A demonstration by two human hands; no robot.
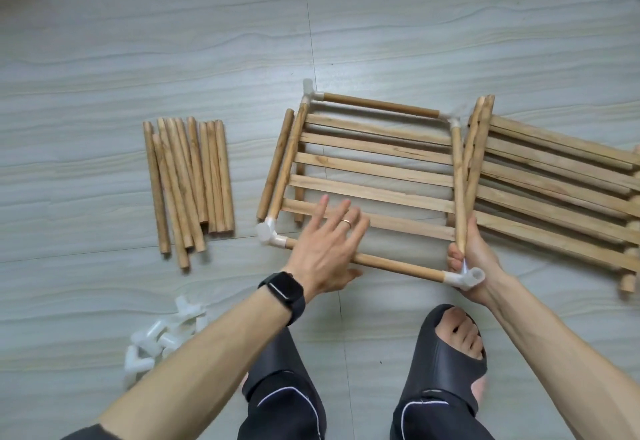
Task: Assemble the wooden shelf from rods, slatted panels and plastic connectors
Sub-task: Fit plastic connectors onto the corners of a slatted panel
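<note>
A square frame of four wooden rods [377, 105] joined by white plastic corner connectors lies over a slatted panel [372, 167] on the floor. My right hand [472, 264] grips the frame's near right corner connector [467, 278] and the lower end of the right rod. My left hand [327, 249] has its fingers straight and spread, lying over the near rod [394, 266] and the panel's nearest slats. A loose rod [275, 164] lies along the frame's left side.
A bundle of several loose rods [188, 180] lies to the left. A heap of white connectors [162, 339] sits at lower left. More slatted panels [561, 190] are stacked to the right. My two feet in dark slippers are below the frame.
</note>
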